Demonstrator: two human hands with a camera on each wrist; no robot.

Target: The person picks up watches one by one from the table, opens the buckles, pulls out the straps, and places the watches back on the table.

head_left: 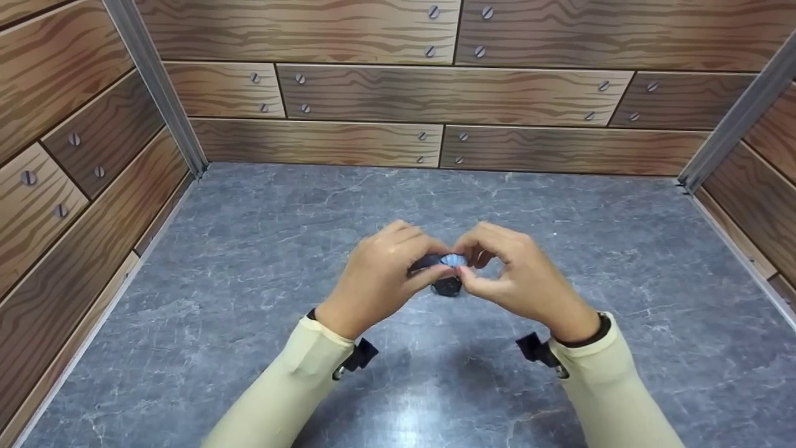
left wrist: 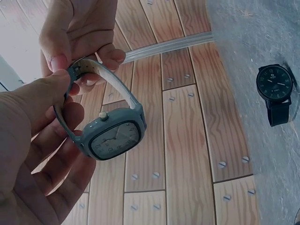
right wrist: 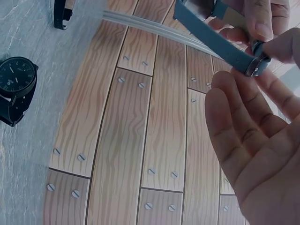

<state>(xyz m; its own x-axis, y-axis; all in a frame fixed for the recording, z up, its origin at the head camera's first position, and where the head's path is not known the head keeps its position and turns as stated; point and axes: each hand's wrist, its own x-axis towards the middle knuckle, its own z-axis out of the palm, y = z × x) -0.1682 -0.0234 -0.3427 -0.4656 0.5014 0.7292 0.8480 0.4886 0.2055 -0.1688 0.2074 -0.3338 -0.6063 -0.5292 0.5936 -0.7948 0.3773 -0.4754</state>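
A blue-grey wristwatch (left wrist: 117, 133) with a rounded-square dial hangs between my hands, its strap bent into a loop. My left hand (head_left: 384, 270) pinches the strap between thumb and fingers, near where the ends meet. At the metal buckle (right wrist: 255, 67), my right hand (head_left: 519, 269) pinches the strap with thumb and index finger; its other fingers are spread below. A round black wristwatch (left wrist: 274, 83) lies on the tabletop just beneath the hands, partly hidden by them in the head view. Whether the strap is fastened, I cannot tell.
The grey marbled tabletop (head_left: 261, 224) is bounded by wood-patterned panels (head_left: 360, 93) at the back and sides. Metal strips run along the corners. At the top left of the right wrist view, a dark strap-like thing (right wrist: 60, 14) is partly cut off.
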